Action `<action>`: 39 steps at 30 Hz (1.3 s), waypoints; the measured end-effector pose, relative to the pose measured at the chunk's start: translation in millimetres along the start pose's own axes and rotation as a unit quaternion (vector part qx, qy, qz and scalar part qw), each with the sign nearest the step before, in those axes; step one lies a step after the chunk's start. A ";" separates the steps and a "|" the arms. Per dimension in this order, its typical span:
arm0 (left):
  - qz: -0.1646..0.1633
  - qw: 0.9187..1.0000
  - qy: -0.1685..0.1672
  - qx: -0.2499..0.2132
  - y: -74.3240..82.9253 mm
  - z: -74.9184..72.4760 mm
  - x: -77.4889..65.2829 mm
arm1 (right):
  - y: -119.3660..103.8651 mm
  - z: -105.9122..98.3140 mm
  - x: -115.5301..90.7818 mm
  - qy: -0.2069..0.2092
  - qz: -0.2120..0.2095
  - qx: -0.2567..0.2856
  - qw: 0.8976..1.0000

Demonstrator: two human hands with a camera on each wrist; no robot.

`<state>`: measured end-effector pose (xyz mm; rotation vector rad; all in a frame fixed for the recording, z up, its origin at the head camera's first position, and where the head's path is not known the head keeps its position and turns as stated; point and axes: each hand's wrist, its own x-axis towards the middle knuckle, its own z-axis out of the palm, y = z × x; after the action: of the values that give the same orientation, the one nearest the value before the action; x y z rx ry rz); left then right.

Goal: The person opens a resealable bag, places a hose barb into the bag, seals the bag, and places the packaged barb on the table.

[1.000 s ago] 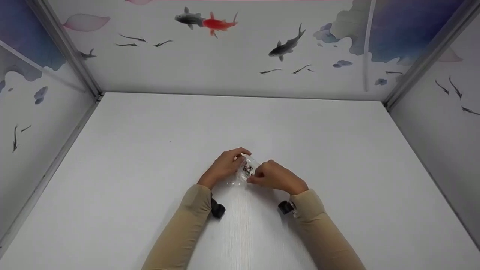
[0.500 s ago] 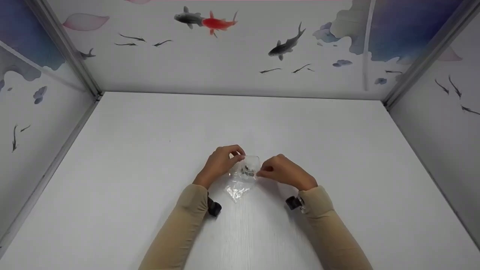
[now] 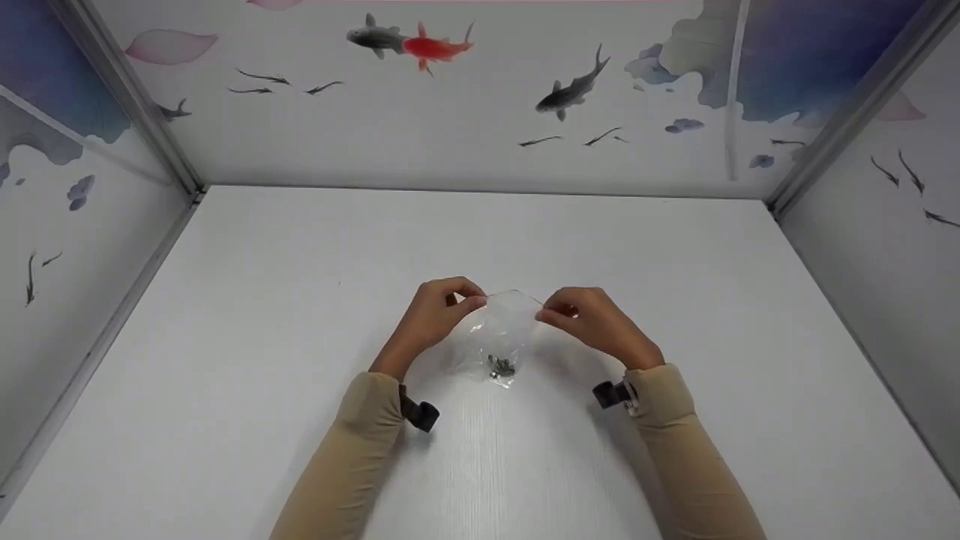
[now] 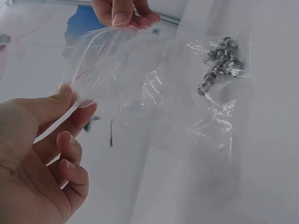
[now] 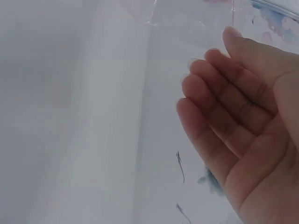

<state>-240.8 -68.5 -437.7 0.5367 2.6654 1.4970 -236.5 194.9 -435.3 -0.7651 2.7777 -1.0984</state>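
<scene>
A clear zip-lock bag (image 3: pixel 510 319) hangs upright between my two hands, its top edge spread and a thin red line along it. Small dark metal pieces, which look like screws (image 3: pixel 501 367), lie bunched at its bottom; in the left wrist view the screws (image 4: pixel 222 65) show through the plastic. My left hand (image 3: pixel 439 315) pinches one top corner between thumb and index finger, the other fingers loosely bent. The opposite top corner is pinched by my right hand (image 3: pixel 592 319). In the right wrist view only a strip of the bag (image 5: pixel 187 16) shows above the right hand (image 5: pixel 247 107).
A white table (image 3: pixel 262 300) lies under both hands. Panels printed with fish surround it, a back wall (image 3: pixel 480 127) and one on each side, with metal posts at the corners. Both wrists carry small black cameras (image 3: pixel 420 415).
The bag, earlier bunched low between the hands, is now lifted and spread out. My hands have moved apart and farther forward, and the screws have settled at the bag's bottom.
</scene>
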 end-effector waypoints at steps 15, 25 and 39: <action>0.066 0.996 0.040 -0.034 12.5 -1.5 -13.8 | 0.4 -8.2 -6.6 0.053 -0.025 0.119 0.991; 0.099 0.992 0.078 -0.009 15.5 4.9 -11.7 | -7.1 -6.9 -8.1 0.061 -0.024 0.121 0.990; 0.096 0.992 0.074 -0.029 17.4 13.6 -10.3 | -8.4 -1.5 -8.4 0.134 -0.043 0.107 0.984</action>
<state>-223.5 -52.3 -431.9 0.7257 2.7369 1.7217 -225.9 194.5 -429.8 -0.7708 2.7870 -1.5957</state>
